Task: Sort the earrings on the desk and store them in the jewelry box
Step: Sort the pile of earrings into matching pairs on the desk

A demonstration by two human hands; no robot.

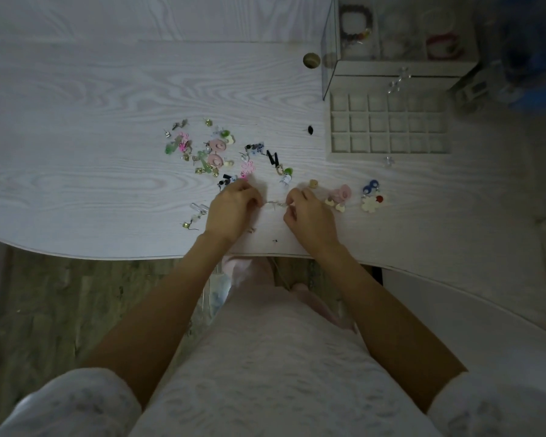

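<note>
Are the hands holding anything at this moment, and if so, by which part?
Both hands pinch one small clear earring between them: the left hand holds its left end, the right hand its right end. Finer detail is too small to tell.

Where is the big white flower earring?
The white flower earring lies on the desk, right of the right hand, just below a blue earring.

L grip (234, 205) & R grip (308, 212) both curled, fingertips pinching.
</note>
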